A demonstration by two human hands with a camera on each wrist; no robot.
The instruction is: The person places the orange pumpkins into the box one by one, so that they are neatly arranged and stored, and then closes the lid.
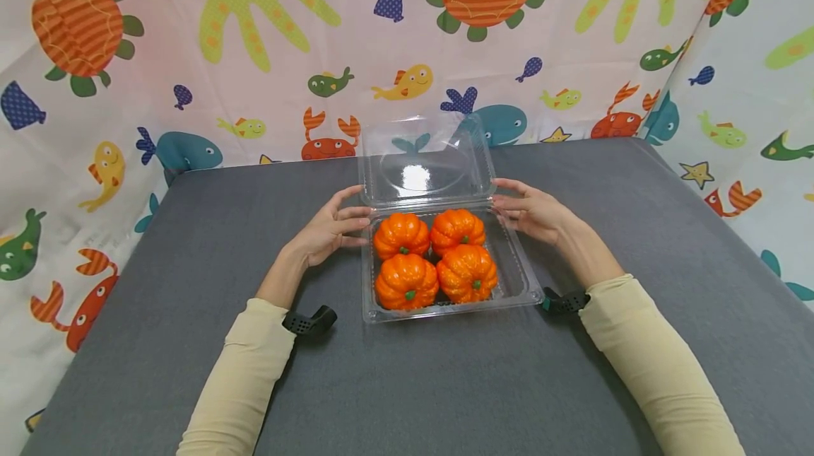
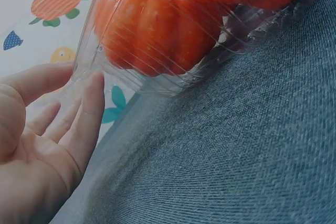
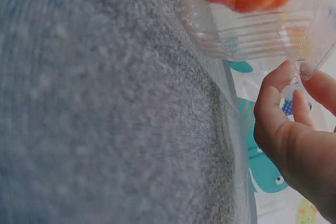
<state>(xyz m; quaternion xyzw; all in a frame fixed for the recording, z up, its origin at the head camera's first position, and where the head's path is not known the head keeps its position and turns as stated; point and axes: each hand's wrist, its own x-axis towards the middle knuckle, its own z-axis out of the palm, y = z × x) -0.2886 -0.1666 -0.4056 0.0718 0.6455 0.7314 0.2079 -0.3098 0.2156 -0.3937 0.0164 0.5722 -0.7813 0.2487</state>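
A clear plastic clamshell container (image 1: pixel 518 279) lies on the grey cloth with its lid (image 1: pixel 425 152) raised at the back. Several glossy orange toy pumpkins (image 1: pixel 467 272) with green stems sit in its base, grouped toward the left. My left hand (image 1: pixel 327 230) pinches the container's left edge near the hinge; the left wrist view shows fingertips (image 2: pixel 96 85) on either side of the plastic. At the opposite edge, my right hand (image 1: pixel 531 212) pinches the hinge corner, with its fingertips (image 3: pixel 286 72) close together on the plastic in the right wrist view.
A grey cloth (image 1: pixel 191 265) covers the table. Behind and along the sides hangs a white curtain (image 1: pixel 242 95) printed with sea animals. Black straps (image 1: pixel 309 320) sit at both wrists, the right one near the container's front corner.
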